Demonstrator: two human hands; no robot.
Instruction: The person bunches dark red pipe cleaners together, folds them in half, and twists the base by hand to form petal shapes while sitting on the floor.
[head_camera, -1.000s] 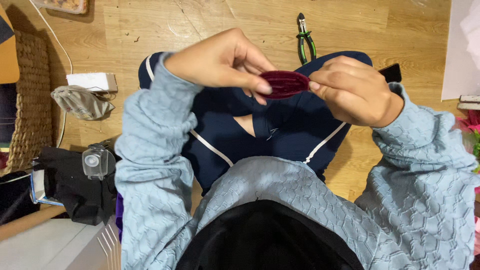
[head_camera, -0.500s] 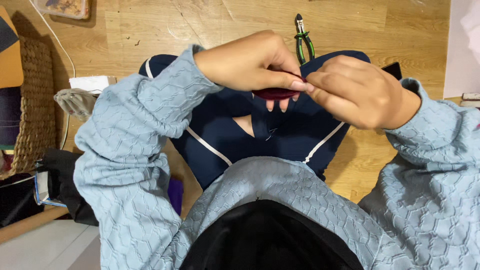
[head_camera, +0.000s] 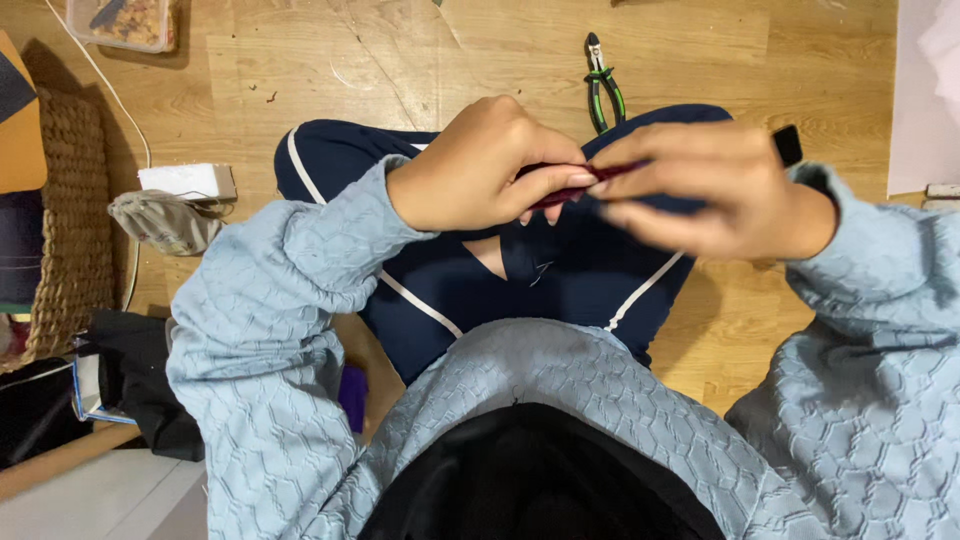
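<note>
I see my left hand (head_camera: 480, 170) and right hand (head_camera: 720, 190) both pinching a small dark red strip (head_camera: 560, 192) between them, above my lap. It looks light, soft and bendy; I judge the ends the best grip. Its long axis runs hand to hand, edge-on to me.

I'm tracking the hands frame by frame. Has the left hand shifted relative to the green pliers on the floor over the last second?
Yes. The left hand moved right, toward the green pliers, closing against the right hand over the dark red piece.
</note>
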